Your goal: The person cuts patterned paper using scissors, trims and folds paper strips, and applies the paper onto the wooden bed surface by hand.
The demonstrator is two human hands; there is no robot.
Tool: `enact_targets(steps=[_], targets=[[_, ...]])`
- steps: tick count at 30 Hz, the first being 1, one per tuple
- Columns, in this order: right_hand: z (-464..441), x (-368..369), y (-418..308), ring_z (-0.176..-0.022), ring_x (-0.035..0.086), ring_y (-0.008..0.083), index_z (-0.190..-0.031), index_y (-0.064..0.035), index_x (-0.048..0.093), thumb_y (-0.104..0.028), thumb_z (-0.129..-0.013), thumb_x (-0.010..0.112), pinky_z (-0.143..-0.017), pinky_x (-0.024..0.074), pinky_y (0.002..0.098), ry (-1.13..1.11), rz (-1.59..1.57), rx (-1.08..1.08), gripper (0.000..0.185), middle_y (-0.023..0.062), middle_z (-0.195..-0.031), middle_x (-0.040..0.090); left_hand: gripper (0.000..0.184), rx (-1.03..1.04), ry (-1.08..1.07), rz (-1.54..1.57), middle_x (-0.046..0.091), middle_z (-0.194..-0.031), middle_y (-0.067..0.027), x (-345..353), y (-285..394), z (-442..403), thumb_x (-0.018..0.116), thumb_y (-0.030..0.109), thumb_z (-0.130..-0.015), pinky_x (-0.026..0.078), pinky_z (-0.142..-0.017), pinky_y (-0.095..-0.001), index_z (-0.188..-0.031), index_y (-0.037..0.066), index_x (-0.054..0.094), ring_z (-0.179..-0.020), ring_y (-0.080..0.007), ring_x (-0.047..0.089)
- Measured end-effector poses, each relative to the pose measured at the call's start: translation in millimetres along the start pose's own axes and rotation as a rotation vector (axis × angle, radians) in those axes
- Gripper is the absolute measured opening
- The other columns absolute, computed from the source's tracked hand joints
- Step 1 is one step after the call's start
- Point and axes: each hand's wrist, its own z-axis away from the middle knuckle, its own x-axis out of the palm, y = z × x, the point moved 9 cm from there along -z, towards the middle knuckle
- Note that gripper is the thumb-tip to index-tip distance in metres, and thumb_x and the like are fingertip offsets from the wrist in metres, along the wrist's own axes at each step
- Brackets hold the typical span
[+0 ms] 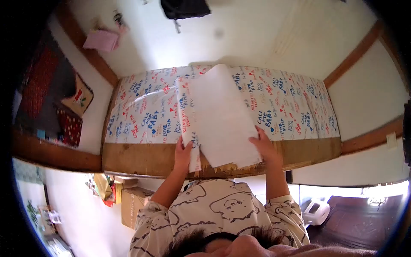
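A sheet of patterned paper [224,115] is held over the shelf, its plain white side mostly facing up and a strip with red and blue lettering showing along its left edge. My left hand [183,155] grips that lettered edge near the bottom. On the right edge, my right hand [262,144] holds the white part between thumb and fingers. Beneath the sheet, similar lettered paper [150,107] covers the back of the wooden shelf [141,159], whose front strip is bare brown wood.
Wooden beams [357,55] frame the white walls at both sides. A pink item [101,40] and a black bag [185,8] hang at the back. Below are a cardboard box [132,205], a white appliance [317,212] and a dark surface [355,222].
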Motion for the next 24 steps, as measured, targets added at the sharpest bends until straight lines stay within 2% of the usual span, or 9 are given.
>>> enact_targets(steps=[1, 4, 5, 9, 11, 12, 16, 19, 24], targets=[[10.6, 6.7, -21.6, -0.107, 0.043, 0.0199, -0.125, -0.0022, 0.035, -0.020, -0.075, 0.058, -0.091, 0.0328, 0.0268, 0.048, 0.165, -0.132, 0.058, 0.0141, -0.119, 0.045, 0.043, 0.000, -0.025, -0.020, 0.054, -0.098, -0.0082, -7.5, -0.7, 0.0, 0.049, 0.009, -0.083, 0.047, -0.065, -0.0266, -0.122, 0.003, 0.035, -0.080, -0.0143, 0.055], [-4.9, 10.5, 14.2, -0.097, 0.051, 0.0205, -0.114, -0.0026, 0.048, -0.024, -0.078, 0.055, -0.085, 0.0380, 0.0286, 0.057, 0.157, -0.026, 0.042, 0.0134, -0.106, 0.055, 0.036, -0.116, -0.052, 0.051, 0.056, -0.094, -0.0058, -22.0, -8.2, 4.3, 0.049, 0.008, -0.083, 0.047, -0.064, -0.0255, -0.118, 0.002, 0.041, -0.077, -0.0126, 0.055], [-10.7, -0.8, 10.1, -0.087, 0.056, 0.0249, -0.100, -0.0033, 0.057, -0.024, -0.079, 0.054, -0.078, 0.0421, 0.0324, 0.244, 0.285, -0.177, 0.029, 0.0131, -0.093, 0.059, 0.034, -0.087, -0.041, 0.051, 0.056, -0.093, -0.0055, -24.9, -2.9, 7.3, 0.048, 0.007, -0.083, 0.047, -0.064, -0.0245, -0.116, 0.001, 0.042, -0.077, -0.0114, 0.054], [-38.3, -7.2, -15.7, -0.085, 0.055, 0.0296, -0.098, -0.0043, 0.057, -0.027, -0.079, 0.054, -0.075, 0.0428, 0.0357, 0.379, 0.338, -0.375, 0.030, 0.0134, -0.093, 0.058, 0.033, -0.043, 0.032, 0.052, 0.056, -0.093, -0.0050, -42.6, -0.5, 11.5, 0.048, 0.009, -0.084, 0.047, -0.063, -0.0236, -0.116, 0.003, 0.043, -0.075, -0.0107, 0.055], [-58.3, 24.5, -24.7, -0.087, 0.054, 0.0290, -0.100, -0.0051, 0.056, -0.025, -0.077, 0.056, -0.074, 0.0434, 0.0366, 0.105, 0.464, -0.431, 0.031, 0.0127, -0.095, 0.057, 0.034, -0.045, 0.041, 0.066, 0.057, -0.092, -0.0048, -43.5, 3.7, 13.3, 0.049, 0.011, -0.084, 0.047, -0.062, -0.0230, -0.117, 0.004, 0.043, -0.074, -0.0109, 0.056], [-58.7, 29.4, -28.8, -0.087, 0.054, 0.0290, -0.100, -0.0051, 0.056, -0.025, -0.077, 0.056, -0.074, 0.0434, 0.0366, 0.109, 0.459, -0.435, 0.031, 0.0127, -0.095, 0.057, 0.034, -0.034, 0.051, 0.100, 0.057, -0.092, -0.0048, -42.6, 10.2, 15.4, 0.049, 0.012, -0.084, 0.047, -0.062, -0.0232, -0.117, 0.004, 0.043, -0.074, -0.0108, 0.055], [-59.1, 63.4, -34.0, -0.091, 0.053, 0.0295, -0.107, -0.0045, 0.049, -0.024, -0.075, 0.058, -0.070, 0.0459, 0.0389, -0.009, 0.793, -0.416, 0.038, 0.0132, -0.102, 0.051, 0.034, 0.022, 0.111, 0.034, 0.056, -0.093, -0.0050, -57.6, 13.0, 12.3, 0.050, 0.014, -0.084, 0.047, -0.062, -0.0241, -0.116, 0.003, 0.043, -0.073, -0.0111, 0.055], [-62.2, 59.7, -20.1, -0.081, 0.056, 0.0349, -0.114, 0.0006, 0.034, -0.023, -0.073, 0.062, -0.062, 0.0487, 0.0420, 0.146, 0.945, -0.195, 0.055, 0.0214, -0.102, 0.045, 0.032, 0.024, 0.165, -0.181, 0.057, -0.091, -0.0050, -72.8, 17.1, 14.1, 0.050, 0.014, -0.084, 0.048, -0.061, -0.0252, -0.113, 0.003, 0.045, -0.072, -0.0118, 0.056], [-73.1, 54.2, -7.1, -0.080, 0.057, 0.0334, -0.113, 0.0011, 0.036, -0.022, -0.074, 0.061, -0.066, 0.0483, 0.0421, 0.168, 0.936, -0.149, 0.052, 0.0202, -0.098, 0.050, 0.027, -0.085, 0.154, 0.073, 0.059, -0.084, -0.0058, -89.8, 0.5, 14.4, 0.051, 0.018, -0.084, 0.048, -0.059, -0.0263, -0.106, 0.003, 0.050, -0.068, -0.0137, 0.057]])
